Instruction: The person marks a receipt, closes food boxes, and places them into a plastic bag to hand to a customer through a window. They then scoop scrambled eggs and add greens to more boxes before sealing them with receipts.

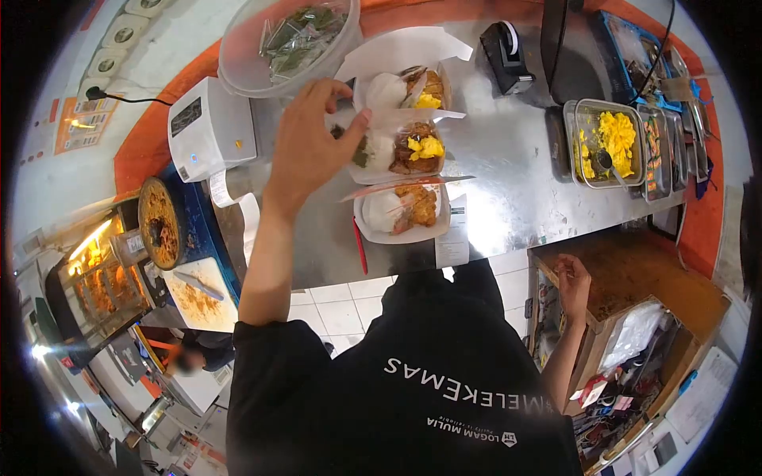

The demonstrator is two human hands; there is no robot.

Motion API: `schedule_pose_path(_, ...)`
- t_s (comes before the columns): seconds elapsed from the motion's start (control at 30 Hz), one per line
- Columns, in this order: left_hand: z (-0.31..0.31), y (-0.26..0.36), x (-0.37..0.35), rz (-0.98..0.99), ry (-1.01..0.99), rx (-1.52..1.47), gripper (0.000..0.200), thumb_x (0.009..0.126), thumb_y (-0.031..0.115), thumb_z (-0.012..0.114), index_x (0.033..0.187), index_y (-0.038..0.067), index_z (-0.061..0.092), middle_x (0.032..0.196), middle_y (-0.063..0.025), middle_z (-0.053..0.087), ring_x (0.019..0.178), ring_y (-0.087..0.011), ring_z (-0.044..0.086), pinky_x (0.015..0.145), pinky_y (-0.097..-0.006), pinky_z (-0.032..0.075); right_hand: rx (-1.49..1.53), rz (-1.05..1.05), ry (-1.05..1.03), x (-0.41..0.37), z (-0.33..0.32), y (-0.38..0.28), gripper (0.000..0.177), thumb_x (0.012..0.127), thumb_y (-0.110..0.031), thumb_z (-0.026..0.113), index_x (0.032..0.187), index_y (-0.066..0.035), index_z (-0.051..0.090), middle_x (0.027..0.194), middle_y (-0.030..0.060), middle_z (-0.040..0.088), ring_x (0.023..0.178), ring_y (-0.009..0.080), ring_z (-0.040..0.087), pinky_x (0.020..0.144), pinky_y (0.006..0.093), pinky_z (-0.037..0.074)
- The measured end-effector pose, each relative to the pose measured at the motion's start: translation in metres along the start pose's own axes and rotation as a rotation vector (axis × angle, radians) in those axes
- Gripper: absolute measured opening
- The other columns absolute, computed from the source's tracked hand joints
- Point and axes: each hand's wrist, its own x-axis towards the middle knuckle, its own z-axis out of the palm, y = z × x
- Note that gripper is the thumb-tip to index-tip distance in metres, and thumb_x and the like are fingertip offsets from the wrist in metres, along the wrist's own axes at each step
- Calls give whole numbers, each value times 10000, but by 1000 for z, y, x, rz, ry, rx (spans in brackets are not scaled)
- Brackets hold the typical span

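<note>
Now the left hand [312, 147] was held open, fingers parted, by the middle food box [419, 176], lined up between two others [401, 236] on the table [508, 178], the right hand [573, 284] released, loosely curled.

Three open, food-filled white boxes [402, 236] in line on the counter [508, 135].

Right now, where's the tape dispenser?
In the head view, the tape dispenser stands on the far side of the counter, just right of the farthest food box.
</note>
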Motion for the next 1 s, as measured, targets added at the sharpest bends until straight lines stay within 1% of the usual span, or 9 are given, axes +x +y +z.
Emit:
schedule_pose_path(0.17,-31,-24,20,-24,-115,-311,250,895,79,618,1142,44,616,956,-105,549,902,-230,561,851,-342,480,3,-6,3,-3,6,4,197,1015,-69,592,1150,42,683,1050,152,730,909,225,701,810,369,565)
schedule_pose_path(0.27,-56,-64,47,234,-83,-167,366,917,-3,573,1274,77,567,1040,-11,520,976,-85,471,863,-237,423,-22,4,-9,-7,6,-7,205,1020,-91,598,1150,44,681,1046,154,732,917,234,706,826,370,561)
schedule_pose_path(0.33,-69,-108,77,272,-65,-183,351,926,-10,558,1271,56,566,1103,-14,550,1008,-90,514,899,-242,427,-29,-34,-19,-9,8,-2,211,1025,-102,601,1153,46,679,1035,153,733,922,236,709,821,369,561)
schedule_pose_path(0.4,-99,-123,96,9,-172,-319,280,968,44,594,1247,24,593,1172,-44,616,1070,-119,584,963,-266,448,-6,10,-9,-10,11,-6,210,1025,-111,609,1149,41,685,1011,150,735,923,227,711,823,357,561)
schedule_pose_path(0.5,-94,-135,112,230,232,257,299,915,208,623,1084,-8,742,1136,-250,724,1043,-361,691,919,-436,515,13,-36,-2,-12,15,4,187,1014,-87,615,1135,35,689,986,144,734,917,216,708,801,345,566)
schedule_pose_path(0.6,-68,-111,93,183,475,234,306,887,205,646,1098,5,740,1219,-247,699,1174,-315,646,984,-402,483,7,6,0,-16,19,2,174,996,-45,617,1132,34,691,980,148,734,911,218,711,803,343,566)
schedule_pose_path(0.67,-69,-117,70,254,456,465,240,985,73,643,1214,2,629,1186,-77,668,1091,-144,628,999,-287,469,45,20,-5,-20,25,2,168,985,-23,620,1127,28,692,983,151,738,901,227,715,802,343,565)
schedule_pose_path(0.87,-5,-59,-97,-64,679,-150,178,972,60,696,1103,19,583,984,-79,643,905,-164,628,879,-304,508,31,-133,-73,-20,54,-14,164,957,3,654,1116,8,694,981,154,744,863,250,720,773,348,564)
schedule_pose_path(1.0,72,-97,-218,-420,480,-245,182,985,85,680,1111,27,563,923,-70,619,797,-148,610,737,-291,509,96,-189,-151,-10,80,-24,152,962,-18,658,1104,16,700,979,166,737,853,257,720,755,346,564)
